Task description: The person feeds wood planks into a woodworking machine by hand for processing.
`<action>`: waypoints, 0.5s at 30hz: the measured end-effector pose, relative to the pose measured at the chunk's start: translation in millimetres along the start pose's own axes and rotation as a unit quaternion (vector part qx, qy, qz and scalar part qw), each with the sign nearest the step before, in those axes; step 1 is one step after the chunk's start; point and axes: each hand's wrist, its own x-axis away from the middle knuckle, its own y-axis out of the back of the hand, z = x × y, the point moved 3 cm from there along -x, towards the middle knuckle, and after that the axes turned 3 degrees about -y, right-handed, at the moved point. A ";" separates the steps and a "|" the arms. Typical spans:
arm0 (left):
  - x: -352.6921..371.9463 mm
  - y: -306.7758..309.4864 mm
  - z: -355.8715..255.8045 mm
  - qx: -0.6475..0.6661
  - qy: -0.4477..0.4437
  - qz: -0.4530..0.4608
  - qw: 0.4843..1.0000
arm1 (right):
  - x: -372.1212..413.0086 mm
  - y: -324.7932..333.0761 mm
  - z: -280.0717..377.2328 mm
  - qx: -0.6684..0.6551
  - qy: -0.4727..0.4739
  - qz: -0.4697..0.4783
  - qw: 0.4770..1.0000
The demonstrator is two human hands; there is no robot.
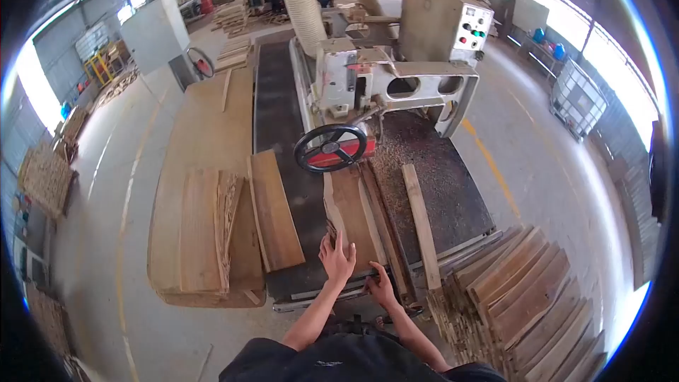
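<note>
A wooden board (351, 206) with pale, uneven edges lies lengthwise on the dark machine table, its far end under the black handwheel (329, 148). My left hand (338, 262) rests on the near left part of this board, fingers stretched out and apart. At the board's near right corner, my right hand (382, 287) has its fingers bent around the end, with the thumb side partly hidden. A long dark guide rail (385, 230) runs along the board's right side. Left of my left hand lies another wide board (274, 211).
Stacked boards (201, 230) lie on a wooden side table (194, 127) at left. A narrow strip (421, 223) lies right of the rail. More boards (523, 283) are piled at front right. Shavings (417, 152) cover the machine bed beside the control box (445, 25). Two people stand far back.
</note>
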 end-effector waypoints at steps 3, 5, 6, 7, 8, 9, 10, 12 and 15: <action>-12.6 21.2 28.3 -0.028 -0.028 0.006 0.999 | -11.1 -38.0 0.1 -0.052 -0.006 -0.020 0.998; -7.9 7.3 12.5 -0.006 -0.016 -0.016 1.000 | -7.8 -14.6 -2.5 0.012 0.052 -0.018 0.998; -6.5 16.8 3.3 0.033 -0.046 -0.027 0.998 | 0.6 -11.8 -6.3 -0.003 0.055 -0.065 0.996; -6.0 16.0 2.3 0.023 -0.047 -0.026 0.998 | 0.9 -14.4 -9.1 0.004 0.059 -0.051 0.997; -12.1 10.2 4.5 0.018 -0.057 -0.030 0.998 | -9.1 -13.3 -9.0 0.012 0.072 -0.045 0.996; -11.4 13.1 2.3 0.020 -0.033 -0.005 0.999 | -11.6 -14.1 -14.1 0.013 0.047 -0.013 0.999; -8.2 7.2 9.7 -0.010 -0.030 0.005 0.999 | -11.2 -11.8 -17.6 0.013 0.019 0.020 1.000; -2.7 -1.3 22.2 -0.019 -0.046 0.017 0.999 | -5.0 -12.8 -5.9 -0.023 0.016 0.030 0.999; -6.8 -14.7 35.4 -0.109 0.004 0.054 0.993 | -4.1 -15.4 1.4 -0.042 0.049 0.000 0.998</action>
